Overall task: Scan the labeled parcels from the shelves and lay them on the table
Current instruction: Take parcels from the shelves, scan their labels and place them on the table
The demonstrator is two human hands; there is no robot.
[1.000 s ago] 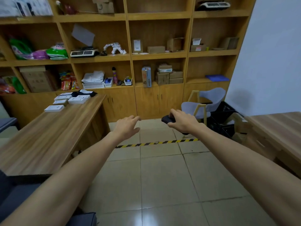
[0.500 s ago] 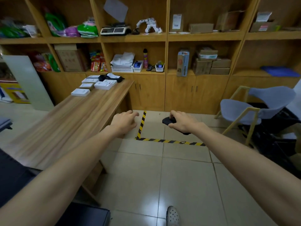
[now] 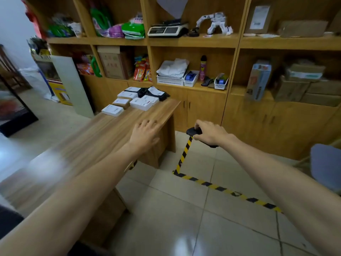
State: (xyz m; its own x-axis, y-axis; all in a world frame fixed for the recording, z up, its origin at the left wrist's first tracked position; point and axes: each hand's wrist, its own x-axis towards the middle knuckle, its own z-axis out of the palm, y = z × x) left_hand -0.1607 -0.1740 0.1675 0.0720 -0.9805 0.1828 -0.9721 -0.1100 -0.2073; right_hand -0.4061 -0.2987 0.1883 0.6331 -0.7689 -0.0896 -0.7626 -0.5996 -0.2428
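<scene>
My right hand point(image 3: 210, 133) grips a black handheld scanner point(image 3: 192, 131) over the floor in front of the cabinet doors. My left hand point(image 3: 145, 133) hovers empty above the near right part of the wooden table point(image 3: 88, 145), fingers relaxed and spread. Several labeled parcels point(image 3: 136, 100), white, brown and black, lie at the table's far end. More cardboard parcels point(image 3: 304, 84) sit on the wooden shelves point(image 3: 193, 42) at the right, with a tall box point(image 3: 258, 80) and a labeled upright parcel point(image 3: 258, 19) higher up.
Yellow-black tape point(image 3: 184, 154) marks the tiled floor. A grey chair point(image 3: 324, 167) stands at the right edge. White baskets point(image 3: 171, 80), a scale point(image 3: 166, 30), snack bags point(image 3: 142, 71) and a leaning white board point(image 3: 72, 85) fill the shelf area.
The view has swung left and closer to the shelves and table. My left hand has moved over the table's edge; my right hand keeps holding the scanner.
</scene>
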